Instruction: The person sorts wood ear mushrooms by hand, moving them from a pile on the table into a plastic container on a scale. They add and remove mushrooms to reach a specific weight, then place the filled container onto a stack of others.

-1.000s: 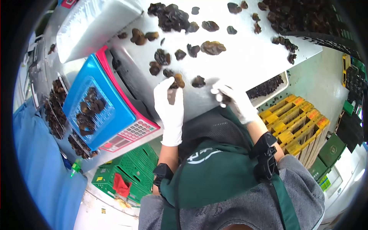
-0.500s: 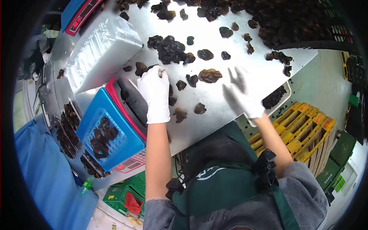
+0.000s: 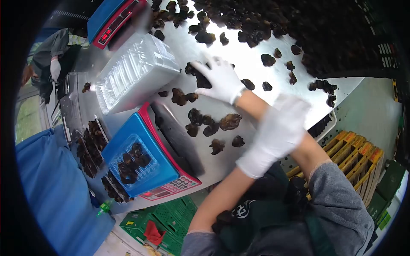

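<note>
My right hand, in a white glove, reaches far across the metal table. Its fingers are spread over a clump of black wood ear mushrooms, which it partly covers. My left hand, gloved too, is smeared by motion and crosses above my right forearm; its fingers cannot be made out. Between the hands and the scale lie loose wood ear pieces, one of them a larger brown piece. On the blue scale sits a clear plastic tray with several wood ear pieces in it.
A stack of clear trays stands behind the scale, near a second scale. A large heap of wood ear fills the back right beside a black crate. Filled trays line the left. A co-worker's gloved hand shows at upper left.
My right hand has moved left and forward onto the wood ear clump. My left hand has left the pieces near the scale and swung right. Several pieces now lie closer together, and the view has shifted.
</note>
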`<act>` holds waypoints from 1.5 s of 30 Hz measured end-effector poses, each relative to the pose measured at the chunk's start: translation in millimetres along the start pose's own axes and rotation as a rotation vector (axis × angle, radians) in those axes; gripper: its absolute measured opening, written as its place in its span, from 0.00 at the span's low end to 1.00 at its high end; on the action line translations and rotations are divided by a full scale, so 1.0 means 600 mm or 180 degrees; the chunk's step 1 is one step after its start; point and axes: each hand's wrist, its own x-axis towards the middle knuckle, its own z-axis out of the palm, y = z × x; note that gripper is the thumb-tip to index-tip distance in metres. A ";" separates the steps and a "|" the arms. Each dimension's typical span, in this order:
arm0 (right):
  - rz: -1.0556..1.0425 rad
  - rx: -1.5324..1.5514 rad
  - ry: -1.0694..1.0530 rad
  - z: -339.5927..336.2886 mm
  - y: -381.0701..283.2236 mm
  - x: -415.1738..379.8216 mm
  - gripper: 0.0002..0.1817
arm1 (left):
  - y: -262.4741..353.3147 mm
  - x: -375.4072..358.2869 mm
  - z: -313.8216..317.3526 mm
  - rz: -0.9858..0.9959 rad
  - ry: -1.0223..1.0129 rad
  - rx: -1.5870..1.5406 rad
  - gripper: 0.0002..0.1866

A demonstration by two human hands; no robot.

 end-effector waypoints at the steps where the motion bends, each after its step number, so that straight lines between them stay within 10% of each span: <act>1: -0.0148 0.0405 -0.0385 0.008 0.025 0.009 0.29 | -0.025 -0.019 -0.033 -0.0056 0.0640 0.0356 0.15; 3: -0.0427 0.1208 -0.1149 0.006 0.073 0.008 0.31 | -0.106 -0.076 -0.101 -0.0897 0.1142 0.0714 0.14; 6: 0.1235 0.2581 -0.1270 -0.140 0.067 -0.028 0.28 | -0.200 -0.164 -0.193 -0.1691 0.1583 0.1657 0.16; 9: 0.0659 -0.0314 -0.0566 -0.124 0.098 -0.120 0.33 | -0.237 -0.202 -0.189 -0.1707 0.0905 0.2470 0.20; 12: 0.0857 0.0099 -0.0464 -0.113 0.030 -0.186 0.28 | -0.186 -0.226 -0.147 -0.1977 0.0894 0.1630 0.21; 18: -0.0835 0.1051 -0.0980 -0.084 -0.073 -0.229 0.19 | -0.094 -0.339 -0.095 -0.1944 0.1261 0.1631 0.21; 24: -0.0286 0.0603 0.0084 -0.014 -0.019 -0.015 0.29 | -0.102 -0.355 -0.073 -0.1983 0.1590 0.1701 0.25; 32: 0.0133 -0.0016 -0.1009 0.013 -0.002 0.004 0.32 | -0.103 -0.353 -0.070 -0.1948 0.1813 0.1545 0.27; 36: -0.1132 0.0791 -0.0703 -0.055 -0.046 -0.101 0.14 | -0.112 -0.351 -0.097 -0.1931 0.2085 0.1586 0.28; 45: -0.0307 -0.0696 0.0003 -0.011 0.073 -0.060 0.12 | -0.150 -0.197 -0.138 -0.1644 0.1573 0.2081 0.29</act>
